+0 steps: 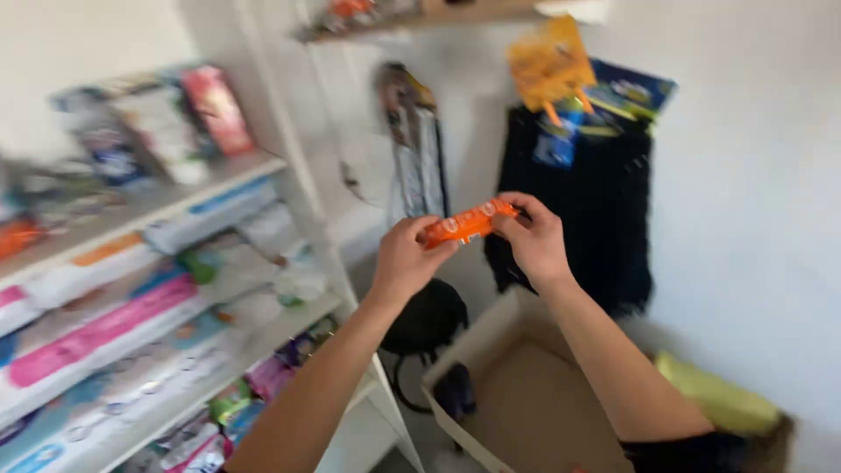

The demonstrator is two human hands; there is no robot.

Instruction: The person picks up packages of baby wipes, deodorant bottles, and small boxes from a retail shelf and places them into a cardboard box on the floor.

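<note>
In front of the white wall, at chest height, a long, narrow orange packet with pale round markings is held crosswise between both hands, tilted slightly up toward the right. The left hand pinches its left end between thumb and fingers; the right hand pinches its right end the same way. The wrapper looks glossy; finer detail is blurred.

Below the hands, an open brown cardboard box sits on the floor, with a small dark object inside near its left wall. A yellow-green soft bundle lies at the box's right side. A white shelving unit stands to the left, its tiers filled with pink, white and blue packaged goods. On the wall behind hang a dark blue fabric piece, a yellow packet above it, and a narrow silver-grey packet. A black bag rests beside the shelving's foot.
</note>
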